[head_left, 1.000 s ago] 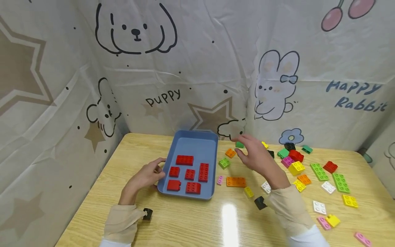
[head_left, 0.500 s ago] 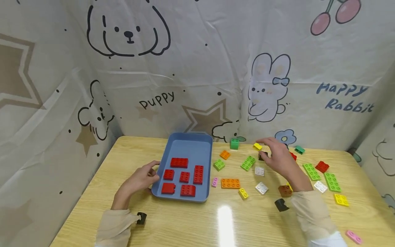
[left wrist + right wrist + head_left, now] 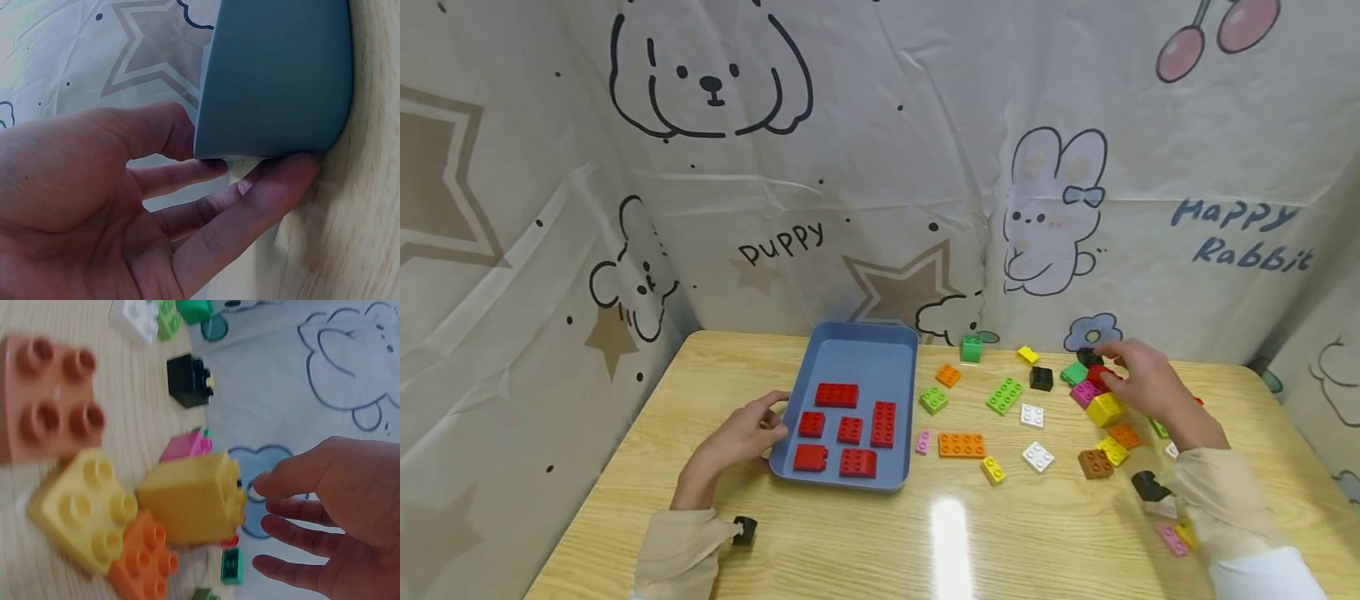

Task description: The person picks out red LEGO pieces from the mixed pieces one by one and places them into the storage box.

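Observation:
My left hand [image 3: 737,435] holds the left side of a blue tray [image 3: 859,357]; in the left wrist view the thumb is at its rim and the other fingers [image 3: 250,212] lie along its outer wall. Several red building bricks [image 3: 837,395] lie in the tray, studs up. On the right, my right hand [image 3: 1157,392] hovers with bent, spread fingers over a heap of bricks, holding nothing. Under its fingertips are a red brick [image 3: 1099,377], a yellow brick [image 3: 1105,409] and a magenta brick [image 3: 1084,393]. The right hand partly hides the bricks behind it.
Loose bricks lie right of the tray, among them an orange brick [image 3: 962,446], a lime brick [image 3: 1004,396], a white brick [image 3: 1038,457] and a brown brick [image 3: 1096,463]. A black piece [image 3: 744,531] lies by the left wrist. A printed cloth [image 3: 775,183] hangs behind the table.
My right hand has moved right, from beside the tray's far right corner to above the brick heap. The left hand stays at the tray. The head view has shifted slightly.

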`<action>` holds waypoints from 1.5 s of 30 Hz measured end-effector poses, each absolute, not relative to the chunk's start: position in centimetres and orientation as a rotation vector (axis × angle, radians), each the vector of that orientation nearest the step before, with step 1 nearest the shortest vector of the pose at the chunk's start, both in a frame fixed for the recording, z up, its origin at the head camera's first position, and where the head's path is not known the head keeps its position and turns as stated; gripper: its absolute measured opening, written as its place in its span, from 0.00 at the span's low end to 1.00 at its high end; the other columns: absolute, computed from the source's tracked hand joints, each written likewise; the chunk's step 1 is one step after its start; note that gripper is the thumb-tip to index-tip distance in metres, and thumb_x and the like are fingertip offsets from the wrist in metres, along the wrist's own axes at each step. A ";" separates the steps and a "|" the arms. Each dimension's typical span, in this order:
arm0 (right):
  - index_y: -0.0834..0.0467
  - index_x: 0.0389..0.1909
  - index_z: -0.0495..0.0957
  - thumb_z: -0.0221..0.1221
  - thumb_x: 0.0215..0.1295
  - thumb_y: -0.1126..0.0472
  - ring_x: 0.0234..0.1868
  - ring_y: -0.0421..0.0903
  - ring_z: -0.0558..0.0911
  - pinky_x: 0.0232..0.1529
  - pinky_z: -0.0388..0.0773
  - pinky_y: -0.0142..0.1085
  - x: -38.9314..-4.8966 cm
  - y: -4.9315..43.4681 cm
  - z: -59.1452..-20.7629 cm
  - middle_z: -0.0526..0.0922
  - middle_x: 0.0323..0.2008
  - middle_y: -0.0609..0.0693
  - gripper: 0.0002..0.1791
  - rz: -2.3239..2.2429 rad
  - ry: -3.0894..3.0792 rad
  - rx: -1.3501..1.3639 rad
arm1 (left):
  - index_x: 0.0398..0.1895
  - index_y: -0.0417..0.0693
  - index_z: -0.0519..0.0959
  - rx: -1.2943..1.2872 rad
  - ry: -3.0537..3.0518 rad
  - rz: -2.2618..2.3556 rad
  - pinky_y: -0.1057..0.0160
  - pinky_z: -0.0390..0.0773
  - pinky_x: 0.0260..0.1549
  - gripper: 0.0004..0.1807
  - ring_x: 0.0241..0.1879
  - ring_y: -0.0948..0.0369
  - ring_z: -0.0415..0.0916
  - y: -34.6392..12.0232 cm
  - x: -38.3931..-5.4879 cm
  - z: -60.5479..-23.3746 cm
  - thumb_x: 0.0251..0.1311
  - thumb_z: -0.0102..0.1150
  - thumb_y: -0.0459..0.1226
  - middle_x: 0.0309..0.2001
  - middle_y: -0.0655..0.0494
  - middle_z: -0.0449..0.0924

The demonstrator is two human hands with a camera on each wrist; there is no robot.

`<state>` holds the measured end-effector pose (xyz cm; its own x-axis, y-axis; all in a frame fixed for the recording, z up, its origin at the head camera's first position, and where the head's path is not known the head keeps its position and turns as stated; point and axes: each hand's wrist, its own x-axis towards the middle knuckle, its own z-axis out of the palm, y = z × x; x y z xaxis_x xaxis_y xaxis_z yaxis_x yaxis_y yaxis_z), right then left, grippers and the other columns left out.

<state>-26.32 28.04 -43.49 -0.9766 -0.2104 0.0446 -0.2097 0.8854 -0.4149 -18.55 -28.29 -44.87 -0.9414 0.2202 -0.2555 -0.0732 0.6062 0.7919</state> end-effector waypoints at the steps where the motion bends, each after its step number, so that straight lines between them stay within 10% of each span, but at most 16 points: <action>1: 0.73 0.58 0.75 0.63 0.65 0.71 0.54 0.72 0.75 0.56 0.76 0.66 -26.4 28.2 -43.5 0.74 0.55 0.74 0.21 -0.668 3.033 -0.323 | 0.72 0.35 0.65 0.111 2.507 1.260 0.54 0.86 0.23 0.30 0.35 0.52 0.78 -28.3 -18.5 -44.9 0.66 0.54 0.28 0.39 0.43 0.76; 45: 0.73 0.58 0.76 0.69 0.59 0.71 0.46 0.66 0.76 0.50 0.81 0.60 -27.2 30.3 -44.3 0.78 0.48 0.71 0.25 -0.670 2.967 -0.246 | 0.73 0.34 0.63 0.109 2.474 1.298 0.51 0.87 0.24 0.30 0.36 0.52 0.77 -28.4 -18.4 -44.9 0.68 0.53 0.28 0.40 0.41 0.75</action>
<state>-27.16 30.26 -44.32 -0.9830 -0.1761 -0.0519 -0.1367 0.8907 -0.4335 -18.41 -28.36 -44.95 -0.9378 0.2242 -0.2650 -0.0906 0.5788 0.8104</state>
